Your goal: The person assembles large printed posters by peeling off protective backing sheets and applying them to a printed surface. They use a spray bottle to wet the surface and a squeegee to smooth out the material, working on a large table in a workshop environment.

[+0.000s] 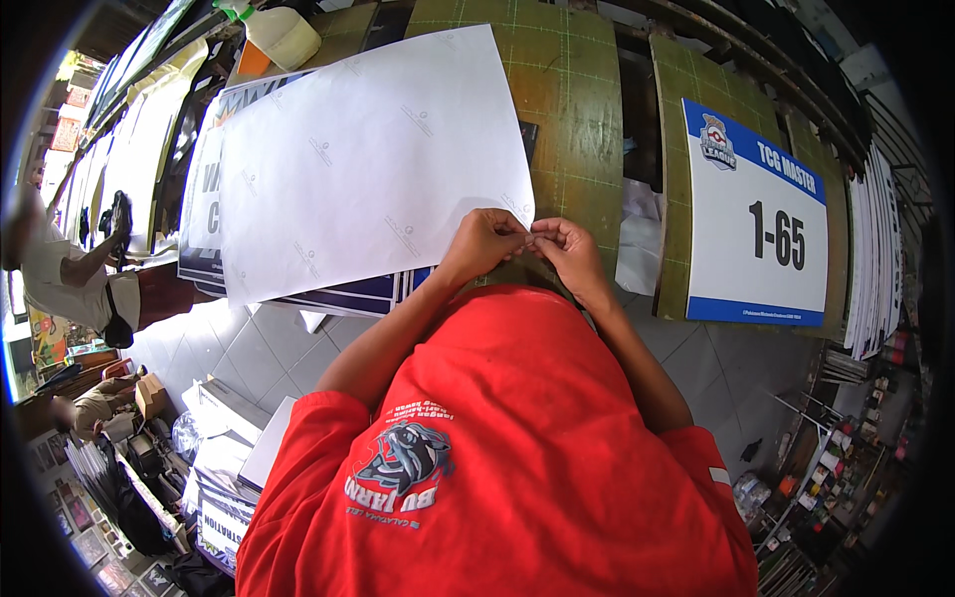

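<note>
White sheet [368,169], faintly marked; spread over printed boards [202,214] on the tabletop [572,129], near right corner in both hands. Left hand [484,242]: narrow, fingertips pinched at the corner. Right hand [570,254]: equally narrow, meeting the left there; layers between fingertips too small to tell. Done, by appearance: sheet laid out, corner taken up. Outstanding, by judgement: nearly all, with no separated layer visible. Well to the right: blue-banded board [796,229], face up, apparently finished. Beyond sheet: spray bottle [282,37].
</note>
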Demonstrator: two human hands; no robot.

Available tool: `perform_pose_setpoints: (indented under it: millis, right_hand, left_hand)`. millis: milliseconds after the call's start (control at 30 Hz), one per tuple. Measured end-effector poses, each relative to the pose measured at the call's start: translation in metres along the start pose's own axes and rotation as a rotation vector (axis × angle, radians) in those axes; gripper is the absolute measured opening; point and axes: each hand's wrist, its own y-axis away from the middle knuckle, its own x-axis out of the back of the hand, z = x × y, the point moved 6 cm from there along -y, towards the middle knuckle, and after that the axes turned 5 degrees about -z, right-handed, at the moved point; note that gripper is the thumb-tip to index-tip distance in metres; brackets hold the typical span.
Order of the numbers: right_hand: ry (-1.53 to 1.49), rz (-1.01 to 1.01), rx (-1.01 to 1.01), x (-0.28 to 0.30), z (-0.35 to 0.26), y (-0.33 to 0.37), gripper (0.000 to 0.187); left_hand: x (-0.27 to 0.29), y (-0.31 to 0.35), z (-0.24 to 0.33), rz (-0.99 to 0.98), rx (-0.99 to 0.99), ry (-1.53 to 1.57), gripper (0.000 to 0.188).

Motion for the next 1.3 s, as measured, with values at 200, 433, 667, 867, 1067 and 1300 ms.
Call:
perform_pose_setpoints:
  millis: [200, 433, 667, 867, 1067, 1300]
  right_hand:
    - [0.029, 0.004, 0.016, 0.0, 0.0004, 0.0001, 0.018]
    - [0.014, -0.002, 0.017, 0.0002, 0.002, -0.0005, 0.019]
    - [0.003, 0.0, 0.01, 0.0007, 0.0023, -0.0004, 0.02]
    - [-0.004, 0.005, 0.004, 0.0002, 0.0013, 0.0, 0.02]
    - [0.008, 0.004, -0.011, -0.0003, -0.0002, -0.0003, 0.019]
    - [0.01, 0.001, -0.018, 0.0003, -0.0009, -0.0005, 0.018]
  left_hand:
    - [0.0, 0.0002, 0.0013, 0.011, -0.034, -0.03, 0.015]
    - [0.0001, -0.0005, -0.0011, 0.022, -0.032, -0.058, 0.015]
    - [0.0002, -0.0004, -0.001, 0.019, -0.019, -0.057, 0.016]
    - [-0.0001, -0.0001, 0.0002, 0.015, -0.011, -0.057, 0.016]
    - [-0.0002, 0.0001, 0.0016, 0.014, -0.022, -0.058, 0.016]
    - [0.0005, 0.0003, 0.0021, 0.049, -0.043, -0.044, 0.015]
